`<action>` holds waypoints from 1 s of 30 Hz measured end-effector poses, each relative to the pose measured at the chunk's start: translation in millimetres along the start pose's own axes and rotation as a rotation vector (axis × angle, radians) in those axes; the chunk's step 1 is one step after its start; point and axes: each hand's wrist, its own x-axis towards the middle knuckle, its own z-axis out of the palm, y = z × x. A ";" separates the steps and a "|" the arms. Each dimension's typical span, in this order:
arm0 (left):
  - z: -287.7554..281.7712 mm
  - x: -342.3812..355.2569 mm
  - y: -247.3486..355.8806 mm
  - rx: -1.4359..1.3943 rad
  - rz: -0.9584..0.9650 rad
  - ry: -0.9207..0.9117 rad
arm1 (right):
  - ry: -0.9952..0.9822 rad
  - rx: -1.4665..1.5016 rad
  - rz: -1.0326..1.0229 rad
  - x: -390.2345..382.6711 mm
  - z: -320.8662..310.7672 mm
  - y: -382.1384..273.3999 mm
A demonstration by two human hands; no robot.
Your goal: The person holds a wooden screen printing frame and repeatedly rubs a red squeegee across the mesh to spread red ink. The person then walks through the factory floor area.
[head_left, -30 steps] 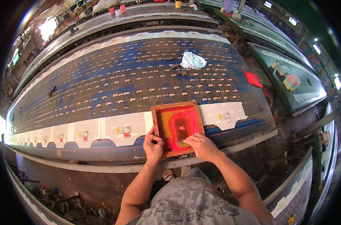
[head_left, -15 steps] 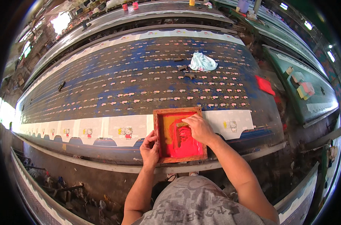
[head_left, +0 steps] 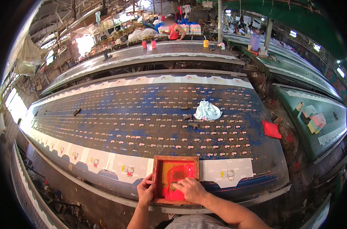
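Note:
A wooden-framed printing screen (head_left: 176,157) lies on the near strip of white cloth (head_left: 139,163), with red ink (head_left: 181,168) smeared over its mesh and a yellowish patch at the left. My left hand (head_left: 145,191) grips the frame's left side near its lower corner. Inside the frame, my right hand (head_left: 191,190) is closed around a small squeegee (head_left: 174,187), which its fingers partly hide. Cartoon cat figures in red and yellow mark the cloth left of the screen; the figure (head_left: 228,174) on the right has yellow but no red.
The long dark table (head_left: 105,126) bears rows of small prints. A crumpled pale cloth (head_left: 208,110) and several dark blocks (head_left: 193,124) lie mid-table, with a red cloth (head_left: 271,129) at the right edge. Coloured sponges (head_left: 315,123) sit on the green table. A person (head_left: 175,30) stands far back.
The view has tilted upward, bringing the far room and a person into sight. My right hand has moved the squeegee toward me inside the frame, while my left hand still holds the frame's side.

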 end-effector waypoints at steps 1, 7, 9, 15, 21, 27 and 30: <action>-1.1 -0.3 -0.4 0.004 0.000 -0.004 | -0.019 -0.001 0.005 -5.1 -1.7 -7.1; -4.5 2.4 -7.4 0.000 0.029 -0.024 | -0.077 0.009 0.043 -27.3 2.1 -39.5; -5.1 3.0 -9.0 -0.032 0.049 -0.050 | -0.090 0.014 0.071 -30.9 4.0 -47.4; -7.4 5.4 -19.0 0.041 0.091 -0.097 | -0.040 0.055 0.133 -36.0 -3.4 -71.2; -12.4 4.3 -21.5 0.254 0.143 -0.046 | 0.090 0.086 0.211 -42.2 -0.1 -91.3; 0.2 -0.3 -8.5 0.635 0.302 -0.066 | 0.386 0.086 0.409 -75.6 -8.7 -97.3; -3.3 -2.1 -3.9 0.741 0.342 -0.098 | 0.463 0.178 0.597 -85.4 -6.8 -95.0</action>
